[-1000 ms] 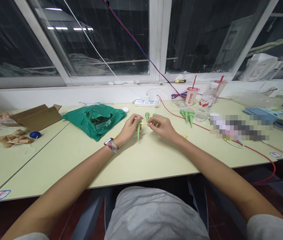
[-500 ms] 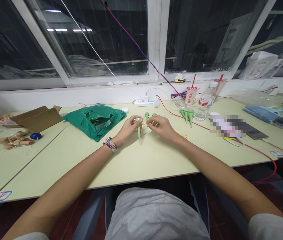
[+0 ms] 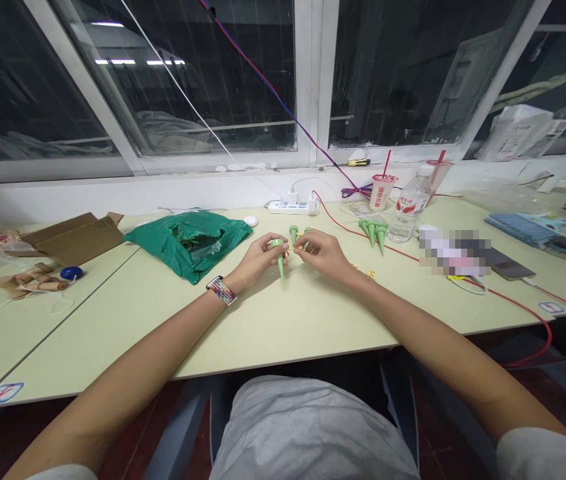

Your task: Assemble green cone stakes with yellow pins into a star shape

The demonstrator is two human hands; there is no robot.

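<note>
Green bag (image 3: 190, 250) off to your left, torn open on the table (image 3: 283, 327), with wooden pieces (image 3: 37, 280) and a blue ball (image 3: 71, 273) farther out; to your right, a bunch of green spikes (image 3: 375, 233) lies near the water bottle (image 3: 407, 212), and small yellow bits (image 3: 371, 274) sit behind your right forearm. Just beyond your fingers are two more spikes (image 3: 293, 233), one partly covered by your right hand (image 3: 327, 255). Now the grip: your left hand (image 3: 257, 261) has thumb and fingers closed on a green spike (image 3: 281, 267), held above the table in front of you, point down and slightly tilted. Your right thumb and fingertips are pinched on a small yellow piece (image 3: 291, 250) right beside it. And against half a second ago, that held spike leans more, its tip swung toward your right, while both hands stay close together.
</note>
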